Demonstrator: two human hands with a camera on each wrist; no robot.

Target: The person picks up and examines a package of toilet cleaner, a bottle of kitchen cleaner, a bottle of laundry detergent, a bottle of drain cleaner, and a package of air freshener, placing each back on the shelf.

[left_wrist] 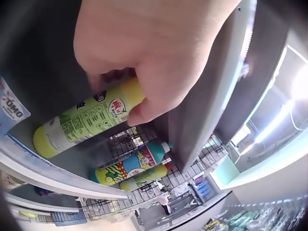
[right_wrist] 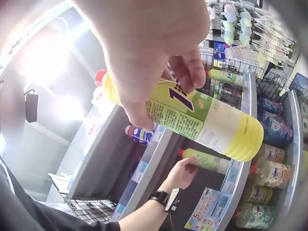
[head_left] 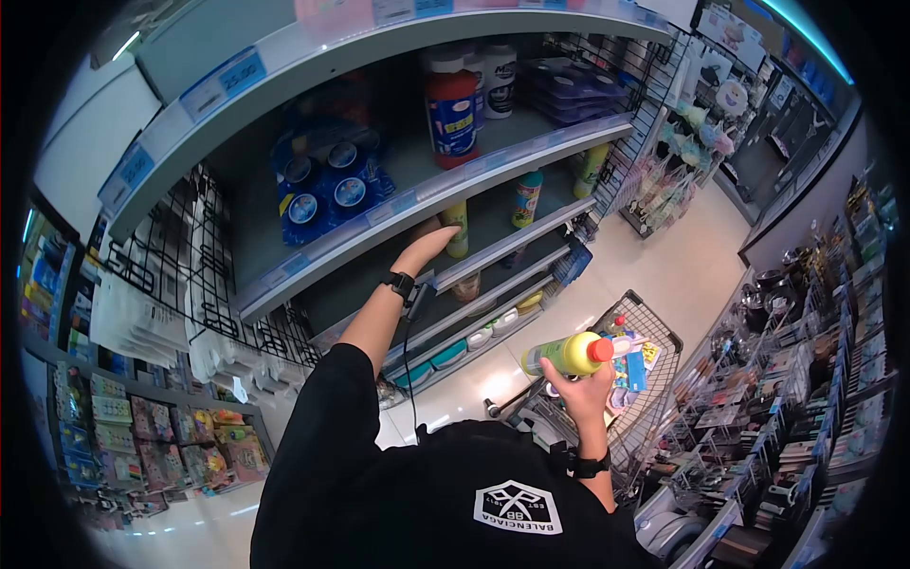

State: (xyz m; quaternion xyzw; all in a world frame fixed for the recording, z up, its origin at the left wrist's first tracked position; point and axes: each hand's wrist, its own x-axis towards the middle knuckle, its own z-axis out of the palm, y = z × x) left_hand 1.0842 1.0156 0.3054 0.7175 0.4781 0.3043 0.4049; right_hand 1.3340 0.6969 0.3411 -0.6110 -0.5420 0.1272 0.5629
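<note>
My left hand reaches into a middle shelf and grips the upper part of a yellow-green bottle; the left wrist view shows its thumb and fingers around the bottle, whose base is at the shelf. Held out over the cart side, my right hand grips a second yellow bottle with a red cap. In the right wrist view this bottle lies tilted across the picture, the fingers and thumb of the right hand around its upper half.
A shopping cart holding several goods stands at the right. A teal-capped bottle and another yellow bottle share the shelf. Above, a shelf edge runs close over my left arm. Racks of packaged goods line the right side.
</note>
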